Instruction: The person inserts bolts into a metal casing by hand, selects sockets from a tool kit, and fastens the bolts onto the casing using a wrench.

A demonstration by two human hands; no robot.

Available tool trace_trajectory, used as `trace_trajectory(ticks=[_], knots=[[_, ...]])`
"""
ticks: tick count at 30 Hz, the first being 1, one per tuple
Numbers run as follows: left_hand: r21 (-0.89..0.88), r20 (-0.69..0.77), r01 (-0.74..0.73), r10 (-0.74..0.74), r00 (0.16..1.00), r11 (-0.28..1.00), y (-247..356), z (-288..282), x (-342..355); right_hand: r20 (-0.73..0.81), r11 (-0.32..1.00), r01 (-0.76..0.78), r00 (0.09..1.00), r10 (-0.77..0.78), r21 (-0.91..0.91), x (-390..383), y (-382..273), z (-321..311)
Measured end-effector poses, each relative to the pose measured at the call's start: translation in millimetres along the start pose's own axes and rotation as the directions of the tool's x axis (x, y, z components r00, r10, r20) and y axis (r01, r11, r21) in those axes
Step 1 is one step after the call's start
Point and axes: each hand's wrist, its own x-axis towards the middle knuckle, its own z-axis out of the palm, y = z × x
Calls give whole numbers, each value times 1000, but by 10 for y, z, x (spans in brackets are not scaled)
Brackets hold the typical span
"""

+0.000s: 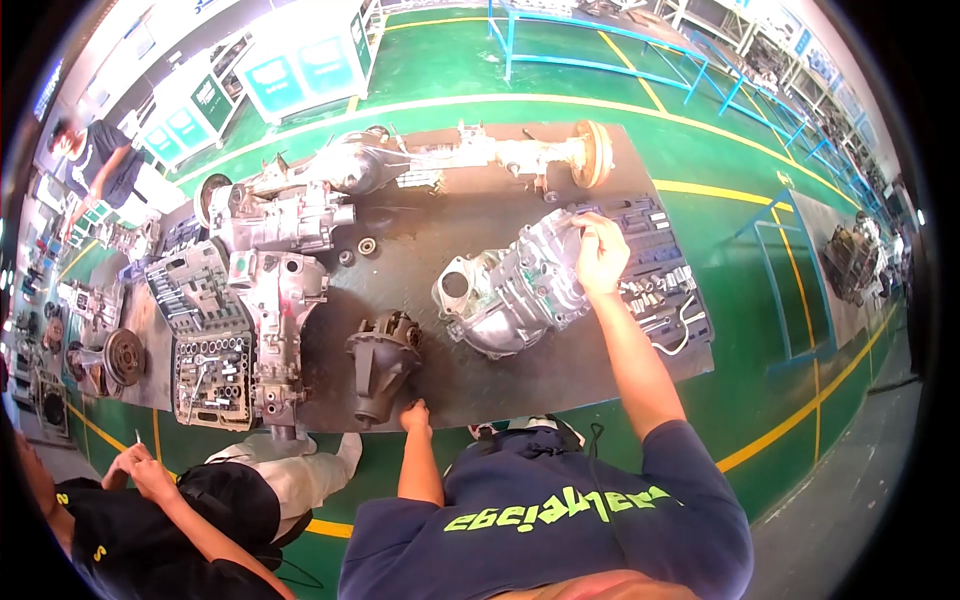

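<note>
Facing a silver-grey, ribbed cast-metal housing (525, 290) on a dark, flat-topped table (480, 392), lying ahead and to the right of the left hand (415, 416) and running its long axis slantwise, from near left to far right. Having the right hand (602, 255) nearer, resting at the far right end of that housing, just beside a dark blue moulded tool case (642, 236). Bending the right fingers inward, showing a narrow hand and seeming to touch the metal, but hiding the fingertips too much for telling a grip from light contact. Placing the left hand at the near table edge, well apart from the housing and just beside a dark grey, bulbous metal differential (383, 360); curling those fingers in, without showing clearly enough for telling any hold.
</note>
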Motion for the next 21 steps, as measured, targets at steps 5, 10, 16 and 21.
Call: trace_trajectory(ticks=[5, 10, 16, 21], knots=[[-58, 53, -5, 8, 999, 998, 108, 108, -85, -44, 998, 12, 999, -15, -64, 16, 8, -105], [-68, 39, 82, -79, 996, 994, 192, 83, -125, -46, 993, 8, 999, -14, -121, 34, -46, -69], [-25, -62, 91, -93, 994, 996, 267, 185, -52, -57, 990, 4, 998, -12, -143, 96, -141, -113], [-49, -119, 88, -94, 988, 995, 283, 236, -57, -27, 983, -50, 999, 46, -175, 96, -181, -181]])
